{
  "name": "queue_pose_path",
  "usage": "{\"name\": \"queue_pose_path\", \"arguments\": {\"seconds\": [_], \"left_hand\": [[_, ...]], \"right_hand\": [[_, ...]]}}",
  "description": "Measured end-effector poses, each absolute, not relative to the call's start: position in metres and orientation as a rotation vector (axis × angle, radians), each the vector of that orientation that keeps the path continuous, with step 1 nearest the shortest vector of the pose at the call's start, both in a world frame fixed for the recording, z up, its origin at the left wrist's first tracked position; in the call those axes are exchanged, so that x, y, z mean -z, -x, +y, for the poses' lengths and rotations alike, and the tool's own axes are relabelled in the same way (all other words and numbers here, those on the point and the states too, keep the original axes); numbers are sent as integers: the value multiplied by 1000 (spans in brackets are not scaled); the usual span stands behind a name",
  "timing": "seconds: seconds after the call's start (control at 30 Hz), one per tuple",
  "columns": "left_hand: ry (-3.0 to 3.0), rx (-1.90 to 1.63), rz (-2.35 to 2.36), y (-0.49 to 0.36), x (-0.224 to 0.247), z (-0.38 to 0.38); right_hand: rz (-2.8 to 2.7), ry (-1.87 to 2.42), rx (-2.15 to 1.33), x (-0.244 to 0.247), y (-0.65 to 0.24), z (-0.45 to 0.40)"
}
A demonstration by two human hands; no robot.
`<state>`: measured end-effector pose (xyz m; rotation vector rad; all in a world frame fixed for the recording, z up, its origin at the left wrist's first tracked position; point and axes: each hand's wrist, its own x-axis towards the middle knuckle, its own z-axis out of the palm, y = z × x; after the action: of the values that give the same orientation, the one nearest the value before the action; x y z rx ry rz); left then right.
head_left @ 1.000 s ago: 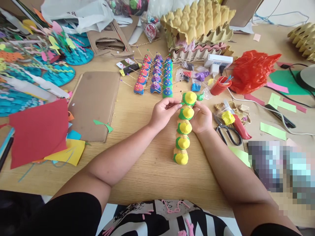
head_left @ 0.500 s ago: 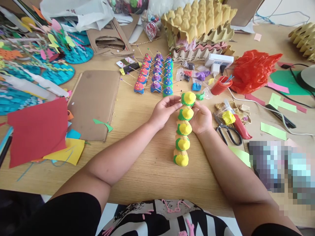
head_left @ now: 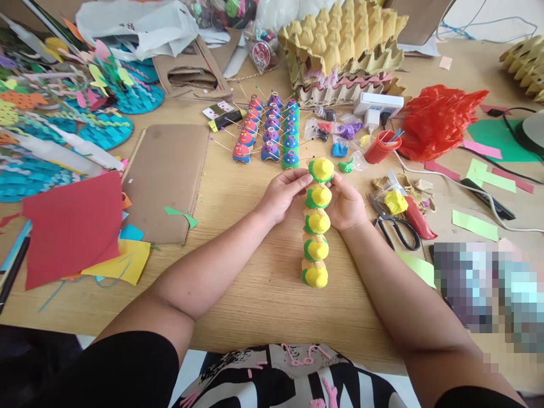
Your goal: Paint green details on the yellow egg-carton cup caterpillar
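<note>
A strip of egg-carton cups [head_left: 317, 223], capped in yellow clay with green around the cups, runs toward me over the wooden table. At its far end, my left hand [head_left: 284, 194] pinches the left side of the top cup between thumb and fingers. My right hand [head_left: 347, 205] holds the same cup from the right, its fingers partly hidden behind the strip. Just beyond stand decorated strips in red [head_left: 245, 136], purple [head_left: 271, 135] and blue with green [head_left: 291, 136], with pins sticking out. A bit of green clay [head_left: 346, 165] lies right of the top cup.
Black-handled scissors [head_left: 397, 229], a red cutter [head_left: 419, 218] and yellow clay [head_left: 395, 202] lie to the right, near a red cup [head_left: 381, 148]. Cardboard [head_left: 164, 181] and red paper [head_left: 72, 226] are at left. Egg trays [head_left: 344, 39] are stacked behind.
The far end of the yellow-and-green strip has shifted slightly left, leaving the strip straighter. Both hands still hold it, and the view has moved slightly.
</note>
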<state>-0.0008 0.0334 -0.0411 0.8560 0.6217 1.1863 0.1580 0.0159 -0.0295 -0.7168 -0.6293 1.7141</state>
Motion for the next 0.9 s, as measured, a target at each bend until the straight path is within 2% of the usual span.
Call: {"name": "queue_pose_path", "arguments": {"seconds": [0.9], "left_hand": [[-891, -1089, 618, 3, 34, 30]], "right_hand": [[-783, 716, -1712, 34, -157, 16]]}}
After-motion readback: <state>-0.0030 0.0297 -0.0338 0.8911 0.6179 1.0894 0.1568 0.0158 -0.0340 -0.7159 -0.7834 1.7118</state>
